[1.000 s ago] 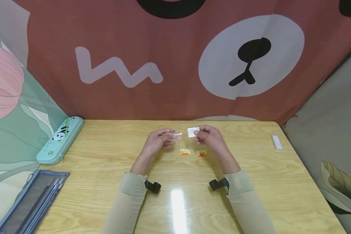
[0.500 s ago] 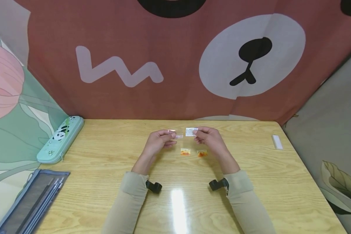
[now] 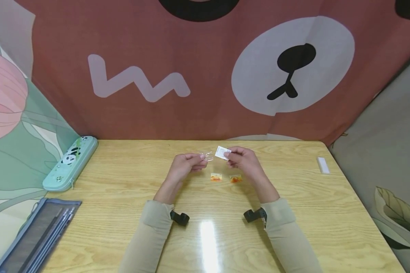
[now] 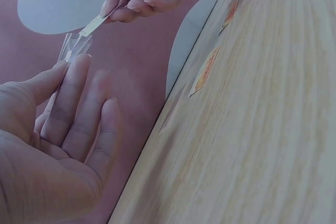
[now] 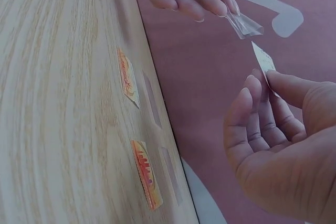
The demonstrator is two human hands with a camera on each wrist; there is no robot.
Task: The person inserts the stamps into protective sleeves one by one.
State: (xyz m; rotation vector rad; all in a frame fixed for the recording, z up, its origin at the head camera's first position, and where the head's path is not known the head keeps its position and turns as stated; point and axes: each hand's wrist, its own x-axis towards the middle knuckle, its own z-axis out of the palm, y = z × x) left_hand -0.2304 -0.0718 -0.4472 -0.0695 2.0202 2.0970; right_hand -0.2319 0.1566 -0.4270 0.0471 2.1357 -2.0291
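Note:
Between thumb and fingers, my left hand (image 3: pixel 186 166) pinches a small clear plastic sleeve (image 3: pixel 209 156). Its mouth gapes toward the right in the left wrist view, where the sleeve (image 4: pixel 73 47) shows as thin folded film. My right hand (image 3: pixel 246 159) pinches a small white card (image 3: pixel 221 152) with faint print, tilted, its free corner pointing at the sleeve. In the right wrist view the card (image 5: pixel 264 64) sits just below the sleeve's mouth. Beneath the hands, two little orange and yellow printed cards lie on the table, a left one (image 3: pixel 216 177) and a right one (image 3: pixel 235 178).
A mint pencil case (image 3: pixel 71 163) with a panda print lies at the wooden table's (image 3: pixel 123 182) left edge. In front of it is a blue-edged mesh pouch (image 3: pixel 37 235) holding pencil-like sticks. A small white block (image 3: pixel 323 165) lies far right. A red printed cloth (image 3: pixel 205 113) hangs behind.
The right hand's white card has shifted slightly left and tilted, closer to the sleeve. In the left hand the clear sleeve has turned and its mouth has spread. The orange cards stay put.

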